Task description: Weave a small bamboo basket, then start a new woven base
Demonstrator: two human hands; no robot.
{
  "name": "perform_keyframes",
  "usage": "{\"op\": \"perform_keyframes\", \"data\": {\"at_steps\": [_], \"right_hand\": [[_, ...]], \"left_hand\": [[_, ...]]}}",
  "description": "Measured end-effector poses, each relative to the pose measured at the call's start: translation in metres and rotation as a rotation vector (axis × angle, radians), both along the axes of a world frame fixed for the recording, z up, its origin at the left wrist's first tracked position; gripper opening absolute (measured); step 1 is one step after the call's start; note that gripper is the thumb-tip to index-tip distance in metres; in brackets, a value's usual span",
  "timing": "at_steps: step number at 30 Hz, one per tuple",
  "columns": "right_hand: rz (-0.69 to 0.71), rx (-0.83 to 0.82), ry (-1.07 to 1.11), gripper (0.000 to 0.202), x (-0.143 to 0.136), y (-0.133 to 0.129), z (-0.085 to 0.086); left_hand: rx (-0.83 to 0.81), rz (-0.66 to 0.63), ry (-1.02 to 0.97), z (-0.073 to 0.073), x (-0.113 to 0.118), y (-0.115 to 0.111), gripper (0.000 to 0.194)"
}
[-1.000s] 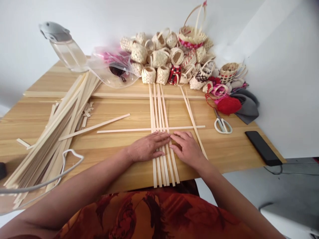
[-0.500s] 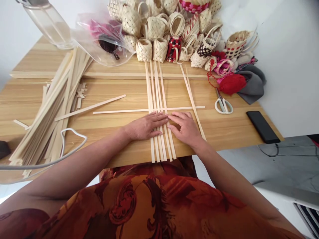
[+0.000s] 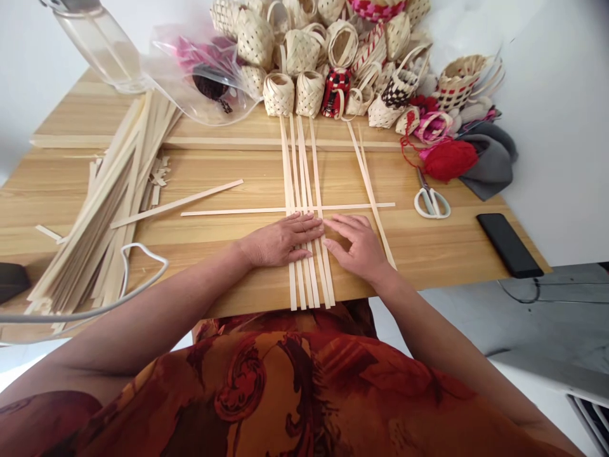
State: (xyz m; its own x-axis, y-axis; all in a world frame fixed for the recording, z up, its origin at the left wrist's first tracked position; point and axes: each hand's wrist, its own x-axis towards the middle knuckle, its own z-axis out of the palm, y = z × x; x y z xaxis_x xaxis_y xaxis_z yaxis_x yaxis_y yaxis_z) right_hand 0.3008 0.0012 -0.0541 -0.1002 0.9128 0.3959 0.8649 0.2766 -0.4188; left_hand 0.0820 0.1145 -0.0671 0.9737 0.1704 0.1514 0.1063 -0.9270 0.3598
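Observation:
Several pale flat weaving strips [image 3: 287, 171] run side by side from the table's front edge toward the back. One crosswise strip [image 3: 228, 211] passes through them at a right angle, just beyond my fingers. My left hand [image 3: 285, 240] lies flat across the strips, fingers stretched out and pressing them to the table. My right hand [image 3: 356, 246] is open at their right side, its fingertips touching or very near the rightmost strip. Two loose strips [image 3: 366, 174] lie to the right, one reaching close to my right wrist. What is under my left palm is hidden.
A pile of strips [image 3: 109, 203] and a white cord [image 3: 143, 246] are on the left. Small woven baskets [image 3: 278, 95] crowd the back, near a plastic bag [image 3: 166, 95] and bottle [image 3: 102, 47]. Red yarn [image 3: 450, 160], scissors [image 3: 432, 203] and a phone [image 3: 508, 244] lie right.
The rightmost strips have closed in slightly toward the left at their near ends. My hands stay almost in place, and the whole view has shifted a little.

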Motion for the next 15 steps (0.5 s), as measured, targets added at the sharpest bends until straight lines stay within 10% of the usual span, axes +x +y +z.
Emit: {"op": "perform_keyframes", "data": {"at_steps": [7,15], "right_hand": [[0.337,-0.117,0.003,0.067,-0.006,-0.053,0.016],[0.343,-0.095,-0.065,0.063,-0.009,-0.068,0.001]], "left_hand": [[0.01,-0.004,-0.011,0.001,-0.001,0.0,0.058],[0.009,-0.005,-0.026,0.002,-0.001,-0.001,0.056]]}}
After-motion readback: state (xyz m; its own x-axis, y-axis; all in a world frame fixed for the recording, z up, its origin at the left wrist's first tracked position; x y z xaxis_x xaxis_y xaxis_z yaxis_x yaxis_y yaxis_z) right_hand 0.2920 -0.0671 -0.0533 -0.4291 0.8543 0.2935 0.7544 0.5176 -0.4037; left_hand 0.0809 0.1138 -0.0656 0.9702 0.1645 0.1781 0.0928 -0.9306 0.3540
